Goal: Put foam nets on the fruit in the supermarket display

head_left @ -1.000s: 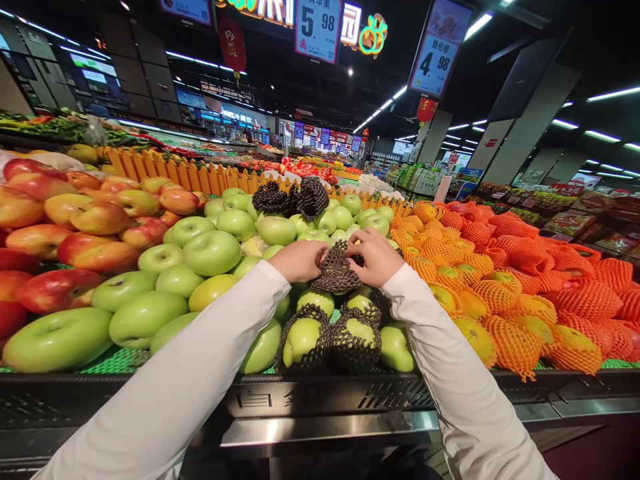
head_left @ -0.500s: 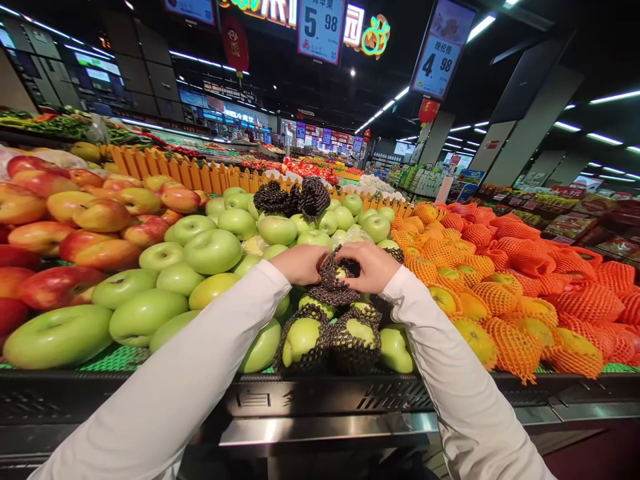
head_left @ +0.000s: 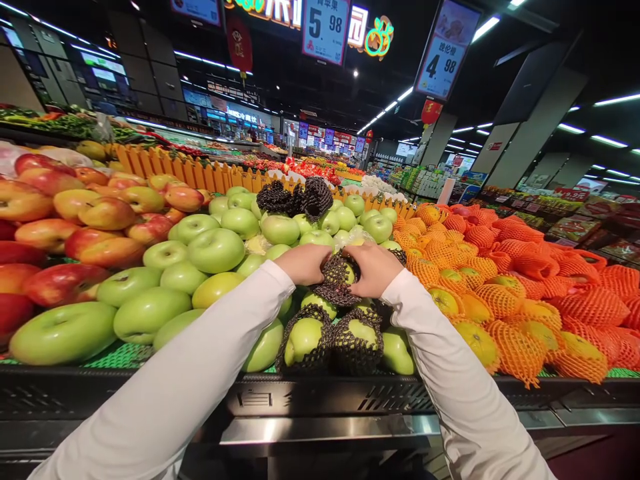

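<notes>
Overhead, a price sign (head_left: 325, 33) ran off the top edge. Left hand (head_left: 306, 265) and right hand (head_left: 373, 269) gripped a dark-netted apple (head_left: 342, 272) behind two netted apples (head_left: 304, 339), most fingers hidden.

Plain white on the sleeves (head_left: 165, 373), with light grey in the folds. Very dark brown, near to black, in fine open mesh, on the middle net (head_left: 336, 292); the same on the front nets (head_left: 356, 363). Deep black on the rear nets (head_left: 317, 199). Bright, shiny green on the apples (head_left: 216, 251). Red mixed with yellow, in soft patches, on the left fruit (head_left: 107, 211). Light orange, in diamond mesh, on the oranges' nets (head_left: 517, 347); stronger red-orange on the right nets (head_left: 520, 253). Green mesh on the mat (head_left: 115, 357). Yellow-orange on the fence (head_left: 175, 170). Silver on the rail (head_left: 280, 430).
</notes>
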`<state>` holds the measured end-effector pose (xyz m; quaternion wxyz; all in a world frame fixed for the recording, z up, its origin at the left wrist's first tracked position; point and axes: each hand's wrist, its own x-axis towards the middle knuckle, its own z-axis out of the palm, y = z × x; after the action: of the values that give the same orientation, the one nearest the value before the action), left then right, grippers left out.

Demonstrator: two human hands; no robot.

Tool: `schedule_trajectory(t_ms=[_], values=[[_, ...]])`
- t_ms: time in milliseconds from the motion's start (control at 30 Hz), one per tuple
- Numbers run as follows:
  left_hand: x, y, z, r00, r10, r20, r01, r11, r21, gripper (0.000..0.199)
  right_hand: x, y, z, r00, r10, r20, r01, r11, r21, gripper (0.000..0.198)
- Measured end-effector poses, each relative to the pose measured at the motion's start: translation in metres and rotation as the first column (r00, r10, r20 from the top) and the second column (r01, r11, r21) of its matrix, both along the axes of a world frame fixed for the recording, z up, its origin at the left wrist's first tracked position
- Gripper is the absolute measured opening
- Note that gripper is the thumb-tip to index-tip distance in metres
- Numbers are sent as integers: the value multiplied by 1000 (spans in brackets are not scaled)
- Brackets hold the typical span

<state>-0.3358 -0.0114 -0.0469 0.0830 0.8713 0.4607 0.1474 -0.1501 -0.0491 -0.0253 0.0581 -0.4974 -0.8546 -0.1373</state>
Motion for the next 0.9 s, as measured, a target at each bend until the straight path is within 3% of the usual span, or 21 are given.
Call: schedule_trajectory(t_ms=[200, 433, 600, 767, 900], values=[[1, -4, 2, 991, 43, -123, -43, 999, 1, 48, -6, 2, -5, 999, -30, -12, 30, 999, -13, 52], [2, -4, 2, 983, 18, -180, -14, 1000, 22, 41, -12, 10, -15, 1000, -13, 28, 16, 994, -107, 55], [-1, 1, 1, 998, 40, -51, -38, 999, 37, 45, -12, 13, -12, 996, -71, -46, 66, 991, -114, 33], [-1, 5, 5, 952, 112, 284, -126, 991, 33, 40, -8, 15, -12, 990, -27, -136, 16, 997, -80, 21], [3, 4, 5, 945, 154, 289, -151, 988, -34, 37, -5, 20, -15, 986, 47, -160, -72, 986, -151, 29]])
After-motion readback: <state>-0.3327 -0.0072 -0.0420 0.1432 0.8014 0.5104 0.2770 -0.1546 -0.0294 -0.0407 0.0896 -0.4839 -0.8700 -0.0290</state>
